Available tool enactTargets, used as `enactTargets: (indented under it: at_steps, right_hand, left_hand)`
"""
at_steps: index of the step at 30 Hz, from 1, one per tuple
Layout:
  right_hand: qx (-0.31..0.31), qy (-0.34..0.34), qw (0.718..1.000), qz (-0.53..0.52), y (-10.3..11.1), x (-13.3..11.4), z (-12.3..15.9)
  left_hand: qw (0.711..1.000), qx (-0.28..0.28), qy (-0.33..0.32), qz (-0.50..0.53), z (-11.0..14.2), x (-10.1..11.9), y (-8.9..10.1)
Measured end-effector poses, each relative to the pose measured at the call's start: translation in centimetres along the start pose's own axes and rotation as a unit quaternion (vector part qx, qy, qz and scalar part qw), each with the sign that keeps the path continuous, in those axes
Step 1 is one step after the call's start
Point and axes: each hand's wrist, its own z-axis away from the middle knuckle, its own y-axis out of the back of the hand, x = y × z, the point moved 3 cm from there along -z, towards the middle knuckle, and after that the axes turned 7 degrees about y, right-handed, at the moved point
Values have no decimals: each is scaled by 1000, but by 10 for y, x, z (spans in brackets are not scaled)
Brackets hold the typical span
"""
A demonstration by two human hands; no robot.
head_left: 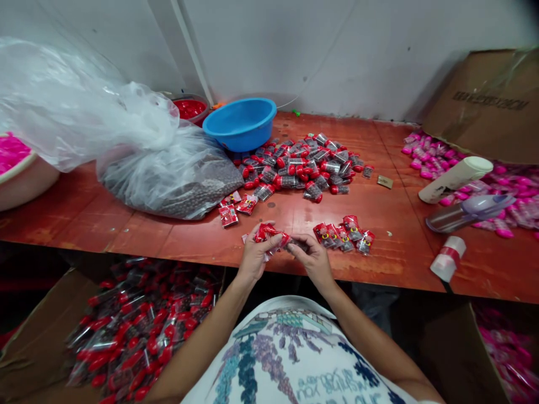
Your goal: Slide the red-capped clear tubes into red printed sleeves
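Note:
My left hand (255, 255) is closed on red printed plastic packets (269, 231), held just above the table's front edge. Thumb and fingers of my right hand (311, 259) pinch the packet's right end, where something small and dark shows; its exact form is partly hidden by the fingers. Right of my hands lie several filled red packets (343, 235) with dark contents. To the left, beside the bag, are a few flat red packets (228, 215). Behind my hands spreads a pile of small clear red-capped containers (305, 165) with dark contents.
A knotted clear bag of dark beads (177, 179) and a blue basin (240, 123) stand at back left. Below the table edge is a carton of red-capped containers (143, 325). Rightward are a white tumbler (455, 179), a clear bottle (467, 213) and pink-capped containers (438, 154).

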Motion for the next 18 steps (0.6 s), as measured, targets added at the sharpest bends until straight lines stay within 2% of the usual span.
enactTargets:
  at_steps: [3, 9, 11, 15, 18]
  right_hand:
    - [10, 19, 1000, -6, 1, -3, 0]
    - [12, 76, 996, 51, 4, -14, -1]
    - [9, 66, 996, 52, 4, -15, -1]
    - [16, -10, 1000, 3, 3, -11, 1]
    - [30, -8, 999, -18, 3, -8, 4]
  left_hand:
    - [1000, -13, 13, -16, 3, 2, -4]
    - [1000, 15, 5, -23, 1, -3, -4]
    - [999, 22, -10, -22, -1, -4, -2]
    - [999, 13, -21, -44, -1, -2, -1]
    - [998, -11, -5, -68, 2, 0, -3]
